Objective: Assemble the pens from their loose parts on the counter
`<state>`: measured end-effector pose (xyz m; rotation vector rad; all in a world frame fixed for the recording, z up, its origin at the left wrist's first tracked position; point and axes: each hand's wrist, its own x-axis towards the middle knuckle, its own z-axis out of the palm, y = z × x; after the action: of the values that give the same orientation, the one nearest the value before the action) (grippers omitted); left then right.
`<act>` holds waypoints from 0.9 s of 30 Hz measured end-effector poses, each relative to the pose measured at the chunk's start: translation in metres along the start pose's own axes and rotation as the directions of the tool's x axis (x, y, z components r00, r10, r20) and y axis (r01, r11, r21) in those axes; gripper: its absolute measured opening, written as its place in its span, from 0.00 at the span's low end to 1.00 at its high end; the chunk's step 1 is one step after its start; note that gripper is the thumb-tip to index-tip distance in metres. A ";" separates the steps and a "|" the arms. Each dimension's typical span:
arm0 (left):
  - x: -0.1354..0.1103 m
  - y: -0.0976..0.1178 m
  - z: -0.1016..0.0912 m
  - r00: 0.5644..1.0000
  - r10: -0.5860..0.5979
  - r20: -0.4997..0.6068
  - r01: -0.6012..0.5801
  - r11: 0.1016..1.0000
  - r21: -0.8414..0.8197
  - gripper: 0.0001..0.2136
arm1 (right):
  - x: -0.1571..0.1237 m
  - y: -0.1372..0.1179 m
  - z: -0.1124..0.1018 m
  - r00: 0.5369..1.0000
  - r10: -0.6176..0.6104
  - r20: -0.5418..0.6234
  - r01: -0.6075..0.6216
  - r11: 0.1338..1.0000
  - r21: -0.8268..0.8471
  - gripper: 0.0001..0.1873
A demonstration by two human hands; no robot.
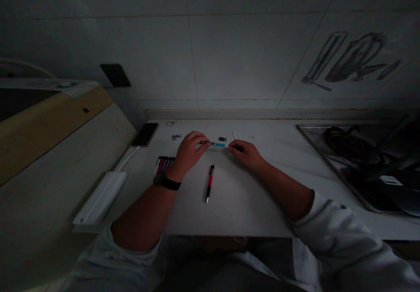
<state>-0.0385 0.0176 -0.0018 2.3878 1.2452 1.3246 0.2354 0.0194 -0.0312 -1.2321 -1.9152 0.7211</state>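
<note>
While dark pieces [222, 139] and pale sticks [236, 135] are lying loose on the tabletop [249, 209], the left hand [192, 147] and right hand [246, 153] are holding a blue pen [219, 144] crosswise between them.
Work is apparently standing midway: a red pen [210, 181] is lying between the forearms [141, 215], seemingly whole, while the loose pieces beyond the hands are looking unused. The left is pinching the pen's dark end, the right seemingly its thin pale tip, both forearms angling inward.
</note>
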 end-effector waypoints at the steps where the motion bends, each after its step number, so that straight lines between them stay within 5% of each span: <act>1: 0.001 -0.001 -0.003 1.000 -0.021 -0.009 0.020 0.999 -0.029 0.03 | 0.000 0.000 -0.002 1.000 0.010 -0.019 -0.010 1.000 -0.006 0.14; 7: 0.006 -0.014 -0.025 0.985 -0.171 0.009 0.171 0.983 -0.058 0.04 | 0.002 0.000 -0.011 0.996 0.006 -0.091 -0.021 0.986 -0.168 0.11; 15: 0.002 -0.022 -0.031 0.933 -0.167 0.319 0.117 0.979 0.169 0.06 | 0.000 0.000 -0.011 0.997 -0.073 0.019 0.075 0.933 -0.352 0.10; 27: 0.005 -0.019 -0.039 0.939 -0.206 0.276 0.193 0.978 0.075 0.06 | 0.001 0.008 -0.009 0.996 -0.082 0.020 0.084 0.935 -0.345 0.11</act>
<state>-0.0778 0.0236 0.0164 2.3035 1.3991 0.8692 0.2464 0.0236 -0.0322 -1.3466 -2.1472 0.3493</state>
